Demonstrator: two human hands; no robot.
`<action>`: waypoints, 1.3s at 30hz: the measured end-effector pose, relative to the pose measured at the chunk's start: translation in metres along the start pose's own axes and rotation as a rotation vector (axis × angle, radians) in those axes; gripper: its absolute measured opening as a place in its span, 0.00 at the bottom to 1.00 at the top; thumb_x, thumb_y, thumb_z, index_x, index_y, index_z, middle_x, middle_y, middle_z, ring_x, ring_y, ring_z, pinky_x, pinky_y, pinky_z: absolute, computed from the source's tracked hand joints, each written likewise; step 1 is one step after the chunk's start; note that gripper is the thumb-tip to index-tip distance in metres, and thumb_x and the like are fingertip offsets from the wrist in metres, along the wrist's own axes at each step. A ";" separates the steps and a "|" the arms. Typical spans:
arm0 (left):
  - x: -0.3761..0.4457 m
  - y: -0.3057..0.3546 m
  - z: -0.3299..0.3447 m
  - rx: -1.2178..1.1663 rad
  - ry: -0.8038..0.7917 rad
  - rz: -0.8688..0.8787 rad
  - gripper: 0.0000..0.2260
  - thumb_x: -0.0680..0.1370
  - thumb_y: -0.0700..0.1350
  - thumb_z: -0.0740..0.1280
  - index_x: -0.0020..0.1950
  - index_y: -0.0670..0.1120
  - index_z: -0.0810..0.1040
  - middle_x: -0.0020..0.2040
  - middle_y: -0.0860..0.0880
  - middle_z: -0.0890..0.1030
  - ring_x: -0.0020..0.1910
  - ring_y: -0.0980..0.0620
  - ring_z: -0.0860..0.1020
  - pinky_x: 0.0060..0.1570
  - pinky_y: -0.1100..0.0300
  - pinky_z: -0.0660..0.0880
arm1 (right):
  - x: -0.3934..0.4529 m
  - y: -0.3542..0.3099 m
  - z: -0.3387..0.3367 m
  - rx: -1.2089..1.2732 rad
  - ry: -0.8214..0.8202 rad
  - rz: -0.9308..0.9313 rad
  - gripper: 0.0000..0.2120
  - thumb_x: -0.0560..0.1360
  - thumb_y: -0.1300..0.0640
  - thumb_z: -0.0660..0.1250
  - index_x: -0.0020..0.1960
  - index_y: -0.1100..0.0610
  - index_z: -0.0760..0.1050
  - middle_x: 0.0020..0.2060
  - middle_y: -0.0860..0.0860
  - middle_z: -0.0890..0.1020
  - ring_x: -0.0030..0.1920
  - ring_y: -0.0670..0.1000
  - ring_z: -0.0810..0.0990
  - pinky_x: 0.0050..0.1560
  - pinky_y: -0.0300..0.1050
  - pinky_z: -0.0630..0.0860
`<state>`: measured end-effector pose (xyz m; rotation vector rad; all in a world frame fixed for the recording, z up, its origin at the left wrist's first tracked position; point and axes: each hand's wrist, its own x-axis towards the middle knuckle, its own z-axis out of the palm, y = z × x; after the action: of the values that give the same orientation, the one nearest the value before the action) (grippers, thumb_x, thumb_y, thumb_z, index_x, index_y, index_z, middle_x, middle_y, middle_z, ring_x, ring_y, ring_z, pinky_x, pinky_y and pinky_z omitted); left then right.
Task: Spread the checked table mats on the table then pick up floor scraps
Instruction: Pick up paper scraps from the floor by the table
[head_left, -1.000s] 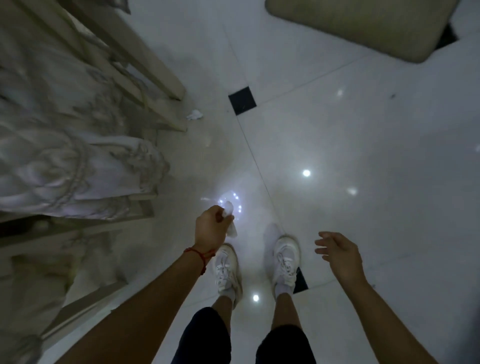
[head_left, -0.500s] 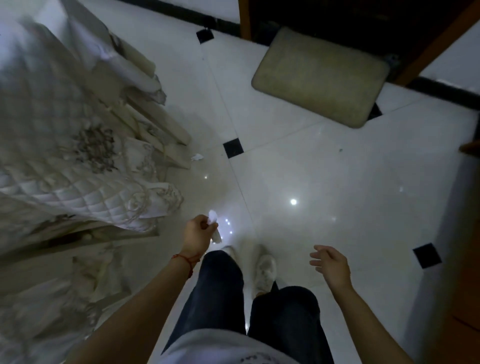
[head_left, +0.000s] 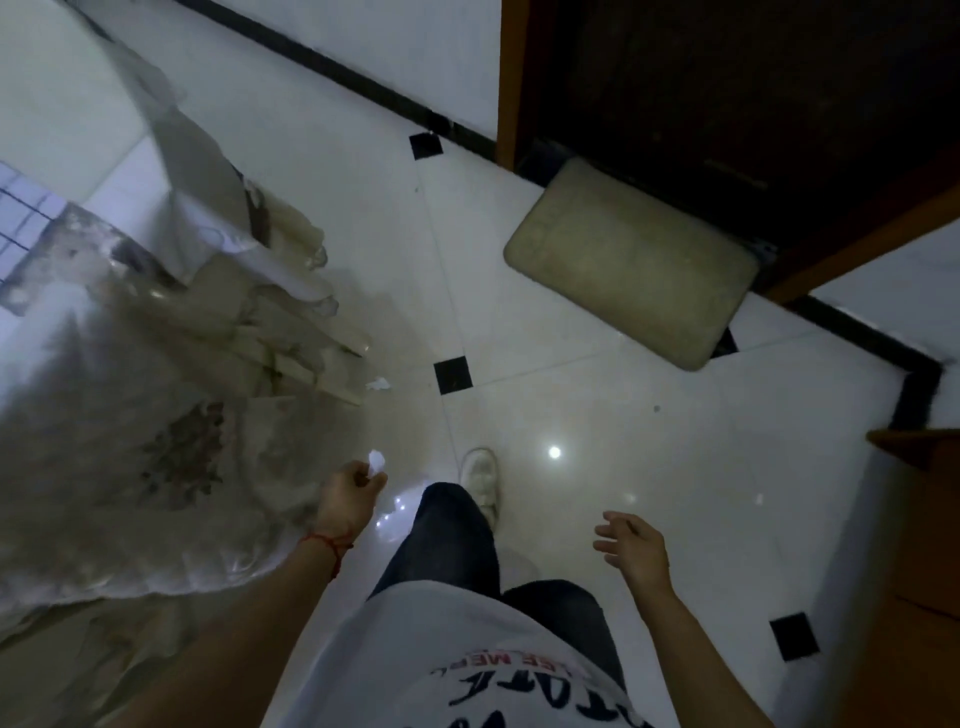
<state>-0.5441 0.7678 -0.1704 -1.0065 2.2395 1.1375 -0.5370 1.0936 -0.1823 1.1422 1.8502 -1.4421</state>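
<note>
My left hand (head_left: 349, 496) is closed on a small white paper scrap (head_left: 376, 460) that sticks out above the fingers, held over the floor beside a covered chair. My right hand (head_left: 631, 545) hangs with its fingers spread and nothing in it. Another crumpled white scrap (head_left: 377, 384) lies on the white tiled floor (head_left: 597, 405) by the foot of the chair legs, ahead of my left hand. A checked table mat (head_left: 23, 208) shows as a blue-white grid at the far left edge.
A chair with a quilted, embroidered cover (head_left: 171, 415) fills the left side. A beige doormat (head_left: 631, 262) lies before a dark wooden door (head_left: 727, 104). Brown wooden furniture (head_left: 919, 519) juts in at the right edge. My white shoe (head_left: 480, 475) steps forward.
I have straightened up from a stoop, so the view has lifted to show the door and wall. My left hand keeps the scrap. One foot has stepped forward.
</note>
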 end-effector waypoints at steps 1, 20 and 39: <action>0.012 0.014 -0.004 0.007 -0.005 0.014 0.11 0.76 0.40 0.65 0.35 0.40 0.71 0.32 0.44 0.71 0.35 0.48 0.71 0.33 0.61 0.65 | 0.006 -0.017 -0.001 0.002 0.002 -0.007 0.10 0.79 0.63 0.56 0.54 0.63 0.75 0.44 0.58 0.78 0.39 0.55 0.77 0.39 0.41 0.73; 0.086 0.166 0.002 -0.338 0.284 -0.282 0.16 0.77 0.42 0.64 0.29 0.43 0.69 0.28 0.45 0.71 0.29 0.50 0.69 0.31 0.61 0.65 | 0.168 -0.318 0.043 -0.544 -0.325 -0.179 0.10 0.78 0.61 0.58 0.54 0.63 0.75 0.37 0.53 0.78 0.36 0.52 0.77 0.36 0.42 0.72; 0.013 0.131 0.087 -0.700 0.635 -0.789 0.13 0.75 0.41 0.66 0.32 0.39 0.71 0.33 0.39 0.74 0.35 0.44 0.72 0.39 0.58 0.65 | 0.163 -0.403 0.180 -1.187 -0.707 -0.470 0.12 0.79 0.61 0.56 0.57 0.67 0.74 0.36 0.53 0.76 0.34 0.49 0.74 0.29 0.32 0.72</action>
<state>-0.6486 0.8860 -0.1619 -2.5287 1.4582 1.3216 -0.9819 0.9409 -0.1628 -0.3498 1.9202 -0.5235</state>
